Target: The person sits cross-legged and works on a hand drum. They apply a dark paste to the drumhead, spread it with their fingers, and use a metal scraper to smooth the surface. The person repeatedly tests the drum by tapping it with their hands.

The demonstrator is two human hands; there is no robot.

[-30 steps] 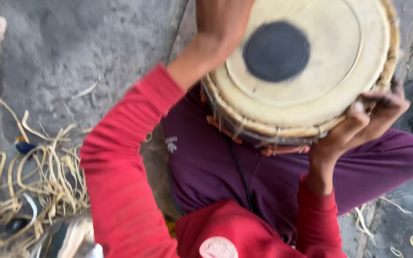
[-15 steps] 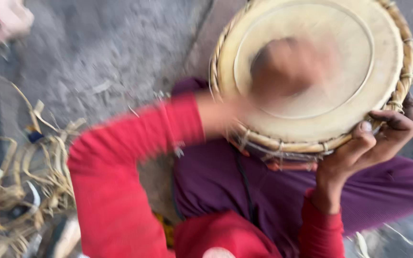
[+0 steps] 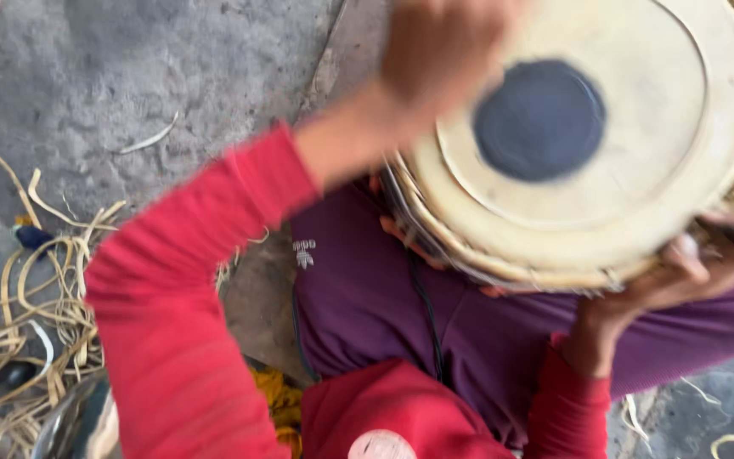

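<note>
Grey concrete floor, pale straw strips lower left. Round cream-skinned drum, black centre spot, upper right, lacing complete along visible rim. Right hand grasping its lower edge; left hand blurred above skin, finger state unreadable.

Left hand has slid off the drum's black centre patch to the upper-left rim, so the patch shows again. It's less of a blur now, and the drum has swung slightly right in view.

Pale straw-coloured strips lie tangled on the grey concrete floor at its left edge; one loose strip lies apart, further up the floor.
</note>
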